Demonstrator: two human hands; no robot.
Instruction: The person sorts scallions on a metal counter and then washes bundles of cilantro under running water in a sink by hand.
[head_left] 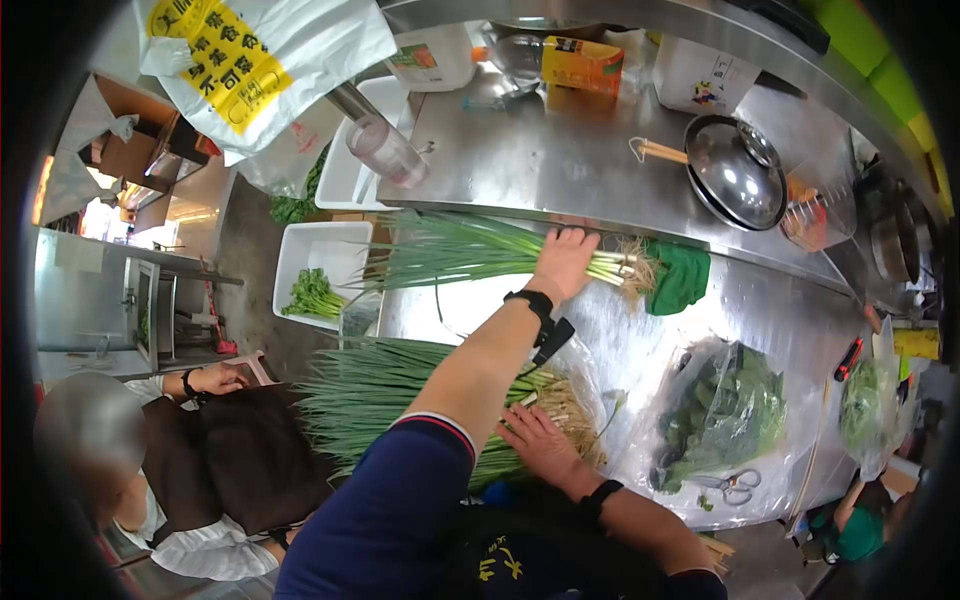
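Observation:
My left hand (567, 262) is closed round the white stems of a bunch of scallions (450, 250) at the back of the steel table. Their roots point right and their green tops left. Nearer me lies a larger pile of scallions (400, 395), partly hidden by my left arm. On the root end of that pile rests my right hand (542, 443), its fingers spread over the stems. A green cloth (677, 277) lies just beyond the roots of the held bunch.
At right, a clear plastic bag of leafy greens (725, 405) has scissors (735, 487) beside it. A lidded pan (737, 172) stands on the raised steel shelf (540, 170). White bins (322, 250) stand at left. Another person (240, 450) is close on my left.

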